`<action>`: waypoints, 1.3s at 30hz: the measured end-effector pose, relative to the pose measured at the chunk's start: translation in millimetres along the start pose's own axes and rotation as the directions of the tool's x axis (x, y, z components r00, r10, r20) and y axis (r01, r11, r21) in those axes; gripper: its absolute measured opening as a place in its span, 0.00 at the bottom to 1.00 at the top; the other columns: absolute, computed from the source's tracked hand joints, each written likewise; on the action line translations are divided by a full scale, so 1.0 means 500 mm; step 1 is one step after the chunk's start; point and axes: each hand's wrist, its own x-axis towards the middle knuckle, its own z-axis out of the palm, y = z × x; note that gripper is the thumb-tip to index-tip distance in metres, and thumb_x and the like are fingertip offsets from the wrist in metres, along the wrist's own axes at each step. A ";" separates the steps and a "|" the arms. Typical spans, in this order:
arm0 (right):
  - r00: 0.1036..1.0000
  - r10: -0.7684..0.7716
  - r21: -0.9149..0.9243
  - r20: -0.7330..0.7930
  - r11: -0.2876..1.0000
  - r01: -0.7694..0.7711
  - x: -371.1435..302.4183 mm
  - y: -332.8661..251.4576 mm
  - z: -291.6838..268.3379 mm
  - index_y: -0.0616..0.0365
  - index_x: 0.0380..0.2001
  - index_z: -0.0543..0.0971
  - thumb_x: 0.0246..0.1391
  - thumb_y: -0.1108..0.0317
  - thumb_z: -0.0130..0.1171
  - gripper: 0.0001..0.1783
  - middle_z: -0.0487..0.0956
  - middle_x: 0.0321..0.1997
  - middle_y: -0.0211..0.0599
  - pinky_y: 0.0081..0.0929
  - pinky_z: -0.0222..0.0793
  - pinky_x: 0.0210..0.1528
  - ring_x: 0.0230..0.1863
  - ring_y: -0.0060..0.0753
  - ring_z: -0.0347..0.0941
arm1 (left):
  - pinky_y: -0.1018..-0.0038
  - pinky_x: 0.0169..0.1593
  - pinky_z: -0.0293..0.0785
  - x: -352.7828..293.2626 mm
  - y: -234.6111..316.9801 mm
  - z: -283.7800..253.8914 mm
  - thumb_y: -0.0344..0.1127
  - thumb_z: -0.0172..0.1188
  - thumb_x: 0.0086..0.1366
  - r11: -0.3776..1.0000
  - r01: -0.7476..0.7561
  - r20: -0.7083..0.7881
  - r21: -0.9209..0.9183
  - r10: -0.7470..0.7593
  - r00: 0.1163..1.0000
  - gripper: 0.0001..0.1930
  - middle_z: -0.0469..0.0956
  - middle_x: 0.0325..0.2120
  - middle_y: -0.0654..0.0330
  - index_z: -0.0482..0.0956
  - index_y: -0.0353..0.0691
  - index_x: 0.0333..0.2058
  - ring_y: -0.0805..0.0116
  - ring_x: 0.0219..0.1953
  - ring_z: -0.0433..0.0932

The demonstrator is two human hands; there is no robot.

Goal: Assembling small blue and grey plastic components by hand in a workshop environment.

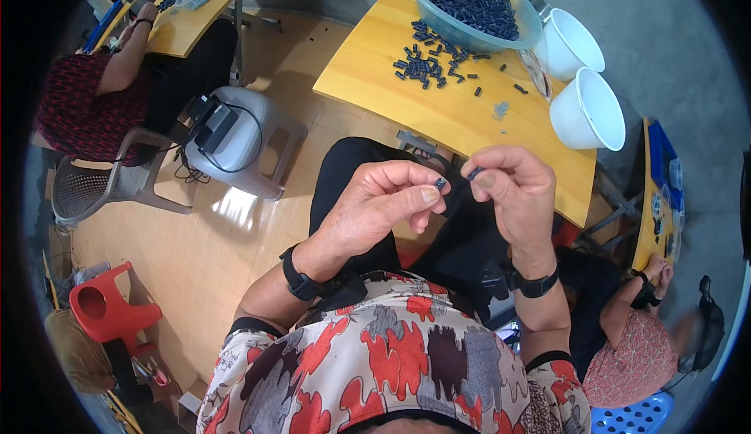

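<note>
View: head camera, looking down over the lap and the work table.
Left hand: near the middle of the frame, thumb and index finger pinched together; the left hand (pixel 383 195) has hold of a small dark part (pixel 440 184) at its tips, the other fingers loosely curled.
Right hand: just to the right of it, also in a pinch; the right hand (pixel 516 187) grips a small dark piece (pixel 474 172), mostly covered by the fingers, so its shape is hard to make out.
Gap: the two held pieces are near each other but apart.
Yellow table (pixel 360 74): upper middle to right of the frame, beyond the hands.
Basin: a translucent blue basin (pixel 529 33) at the table's top edge, heaped with dark parts (pixel 465 10).
Loose pile: more dark pieces (pixel 422 68) scattered below the basin.
Small bits: a cluster of silvery bits (pixel 501 110) right of the pile.
Buckets: two white buckets (pixel 569 43) (pixel 585 109) at upper right.
Neighbours: one seated person (pixel 94 105) at upper left, another person (pixel 632 363) at lower right.
</note>
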 end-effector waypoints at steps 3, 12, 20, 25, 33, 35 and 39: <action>0.999 -0.046 0.007 0.019 0.999 0.046 -0.024 -0.002 0.013 0.65 0.37 0.78 0.49 0.79 0.59 0.09 0.79 0.32 0.34 0.12 0.68 0.30 0.28 0.16 0.71 | 0.84 0.28 0.70 -0.012 0.009 0.018 0.31 0.55 0.62 0.999 0.025 0.016 0.027 -0.025 1.000 0.08 0.78 0.26 0.61 0.77 0.32 0.37 0.81 0.23 0.72; 0.990 -0.139 -0.076 0.040 0.987 0.142 -0.051 0.005 0.019 0.67 0.37 0.77 0.52 0.78 0.57 0.08 0.78 0.34 0.36 0.14 0.70 0.31 0.30 0.19 0.73 | 0.83 0.26 0.72 -0.032 0.013 0.038 0.28 0.55 0.62 0.998 -0.007 0.054 0.067 0.004 0.999 0.08 0.78 0.26 0.57 0.77 0.30 0.37 0.78 0.22 0.74; 0.982 -0.175 -0.231 0.074 0.955 0.188 -0.055 -0.002 0.022 0.67 0.36 0.77 0.52 0.80 0.55 0.07 0.77 0.36 0.38 0.15 0.71 0.32 0.31 0.21 0.74 | 0.84 0.25 0.70 -0.033 0.009 0.037 0.28 0.54 0.62 0.996 0.008 0.055 0.094 -0.014 0.998 0.08 0.78 0.25 0.58 0.77 0.30 0.37 0.79 0.21 0.71; 0.983 -0.168 -0.169 0.081 0.969 0.179 -0.054 0.003 0.026 0.68 0.34 0.77 0.51 0.82 0.55 0.06 0.77 0.36 0.39 0.17 0.71 0.34 0.33 0.23 0.74 | 0.84 0.24 0.69 -0.035 0.005 0.037 0.28 0.54 0.63 0.996 0.040 0.036 0.082 -0.043 0.998 0.07 0.77 0.23 0.61 0.77 0.31 0.36 0.80 0.20 0.70; 0.987 -0.070 -0.141 0.142 0.986 0.091 -0.047 0.008 0.016 0.67 0.33 0.76 0.50 0.83 0.55 0.06 0.76 0.36 0.39 0.18 0.71 0.36 0.32 0.23 0.73 | 0.85 0.24 0.66 -0.040 -0.004 0.037 0.29 0.54 0.63 0.995 0.024 0.030 0.095 -0.027 0.999 0.07 0.75 0.22 0.62 0.77 0.31 0.36 0.81 0.19 0.69; 0.987 -0.114 -0.100 0.117 0.987 0.126 -0.050 0.012 0.022 0.66 0.33 0.76 0.51 0.82 0.55 0.05 0.76 0.37 0.39 0.17 0.70 0.35 0.33 0.22 0.73 | 0.84 0.24 0.67 -0.040 -0.003 0.040 0.29 0.54 0.63 0.990 0.015 0.002 0.139 -0.015 1.000 0.07 0.75 0.22 0.63 0.77 0.31 0.36 0.81 0.20 0.69; 0.992 -0.104 0.024 0.075 0.994 0.103 -0.057 0.020 0.023 0.65 0.34 0.75 0.51 0.81 0.55 0.06 0.76 0.37 0.39 0.15 0.69 0.33 0.32 0.20 0.72 | 0.84 0.25 0.67 -0.044 0.007 0.045 0.28 0.54 0.63 0.987 -0.021 0.016 0.162 0.019 1.000 0.07 0.76 0.23 0.63 0.77 0.31 0.36 0.81 0.21 0.69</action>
